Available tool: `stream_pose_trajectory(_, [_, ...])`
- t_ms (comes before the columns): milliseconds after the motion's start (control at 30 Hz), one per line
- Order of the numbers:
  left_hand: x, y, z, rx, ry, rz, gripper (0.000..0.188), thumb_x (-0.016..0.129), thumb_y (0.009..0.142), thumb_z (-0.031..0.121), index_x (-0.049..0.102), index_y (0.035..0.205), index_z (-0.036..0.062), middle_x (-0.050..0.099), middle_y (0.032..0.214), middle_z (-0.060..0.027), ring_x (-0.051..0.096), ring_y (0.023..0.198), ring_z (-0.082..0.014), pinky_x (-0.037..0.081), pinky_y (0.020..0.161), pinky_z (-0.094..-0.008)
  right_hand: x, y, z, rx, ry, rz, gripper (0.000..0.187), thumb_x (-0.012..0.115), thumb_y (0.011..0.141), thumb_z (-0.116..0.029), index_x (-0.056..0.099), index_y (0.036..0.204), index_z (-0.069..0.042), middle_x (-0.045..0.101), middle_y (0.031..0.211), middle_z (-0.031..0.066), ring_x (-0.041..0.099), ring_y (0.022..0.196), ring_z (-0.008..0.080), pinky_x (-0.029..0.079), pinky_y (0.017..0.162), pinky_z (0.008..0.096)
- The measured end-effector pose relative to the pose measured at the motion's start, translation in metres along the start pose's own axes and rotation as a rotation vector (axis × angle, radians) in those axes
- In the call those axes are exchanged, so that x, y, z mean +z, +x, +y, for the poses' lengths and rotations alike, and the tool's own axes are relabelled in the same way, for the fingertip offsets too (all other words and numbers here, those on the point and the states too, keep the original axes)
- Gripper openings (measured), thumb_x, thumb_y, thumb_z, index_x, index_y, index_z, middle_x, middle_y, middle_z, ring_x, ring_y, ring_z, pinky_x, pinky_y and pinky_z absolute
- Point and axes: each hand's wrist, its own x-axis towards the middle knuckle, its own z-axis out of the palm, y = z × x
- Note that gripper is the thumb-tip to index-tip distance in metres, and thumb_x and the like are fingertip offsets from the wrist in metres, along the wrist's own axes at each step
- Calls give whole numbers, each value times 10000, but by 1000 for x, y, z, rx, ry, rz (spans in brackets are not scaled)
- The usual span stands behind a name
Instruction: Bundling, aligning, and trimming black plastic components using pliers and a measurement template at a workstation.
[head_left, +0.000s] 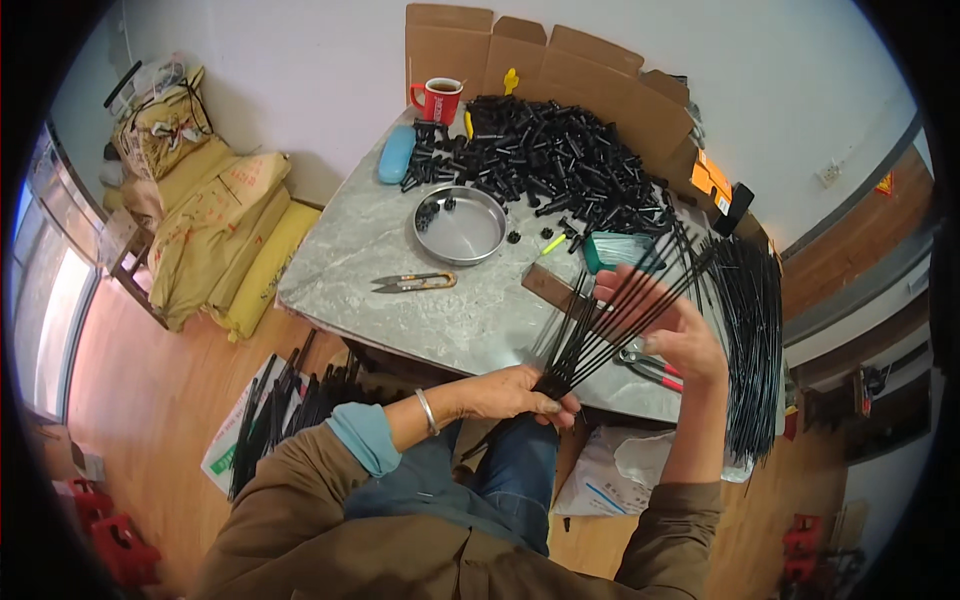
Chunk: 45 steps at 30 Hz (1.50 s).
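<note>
My left hand (512,392) is closed around the lower ends of a bundle of thin black rods (597,345), held over the table's front edge. From that grip the rods fan up and to the right. My right hand (675,335) is raised beside them with its fingers stretched out and its palm toward the rods. The rods cross in front of its fingers, and whether they touch is unclear. Below the right hand lie pliers with red handles (655,372). A brown flat bar (545,285) rests on the table behind the bundle, partly covered by it.
Small black plastic parts (560,150) are heaped at the table's back against cardboard (580,65). A round metal tray (460,258), snips (440,281), a green container (598,255) and a red mug (441,103) stand on the table. More long rods (750,350) line its right edge.
</note>
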Motion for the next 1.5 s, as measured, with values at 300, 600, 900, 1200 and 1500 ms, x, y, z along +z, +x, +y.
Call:
stream_pose_trajectory(300, [38,5,-9,270,204,521,827,731,795,225,253,1423,-22,548,1194,-202,591,1013,-245,485,879,-345,55,-9,-4,-234,520,370,222,470,989,-178,562,1096,-7,600,840,81,627,779,238,528,826,493])
stream_pose_trajectory(600, [-23,31,21,538,1481,31,941,783,623,510,414,1373,77,364,1462,-130,164,1423,-356,136,1126,-583,80,-19,12,-203,246,247,239,511,975,-198,561,1026,29,604,832,115,616,812,225,510,865,462])
stream_pose_trajectory(900, [-46,24,47,499,1532,135,1127,720,633,630,234,1472,56,183,1544,-171,115,1442,-338,129,1146,-523,74,-32,9,-174,64,248,220,510,971,-187,561,1005,24,651,862,153,664,858,269,494,913,447])
stream_pose_trajectory(1200, [-82,33,33,386,1758,430,875,550,817,589,324,1410,-14,260,1507,-192,161,1429,-338,166,1144,-494,84,-29,5,-223,136,265,212,497,978,-197,565,989,4,670,873,164,674,896,294,462,946,462])
stream_pose_trajectory(1500, [-57,19,52,506,1259,669,763,534,887,483,310,1423,-12,250,1517,-188,190,1427,-328,154,1154,-450,82,-13,5,-248,179,243,227,502,977,-193,572,1015,19,674,893,181,672,909,310,516,866,413])
